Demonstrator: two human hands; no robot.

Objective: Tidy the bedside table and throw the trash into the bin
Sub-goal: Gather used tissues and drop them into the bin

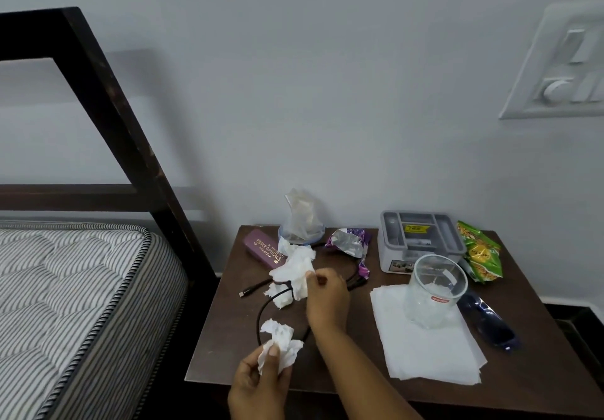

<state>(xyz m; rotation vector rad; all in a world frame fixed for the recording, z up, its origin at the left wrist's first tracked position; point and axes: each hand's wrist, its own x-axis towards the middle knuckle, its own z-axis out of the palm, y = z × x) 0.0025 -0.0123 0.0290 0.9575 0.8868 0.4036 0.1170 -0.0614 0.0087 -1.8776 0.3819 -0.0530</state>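
Our right hand (327,298) is pinching a tissue (294,271) over the cable (268,302); our left hand (261,383) is curling its fingers round a wad (281,343).

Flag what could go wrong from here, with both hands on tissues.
1. The tissue pinched by the right hand lies across the cable; lifting may drag it along.
2. The glass stands on loose napkins near the right forearm; a sweep could tip it.
3. The left hand holds a wad, so the wrapper may get left.
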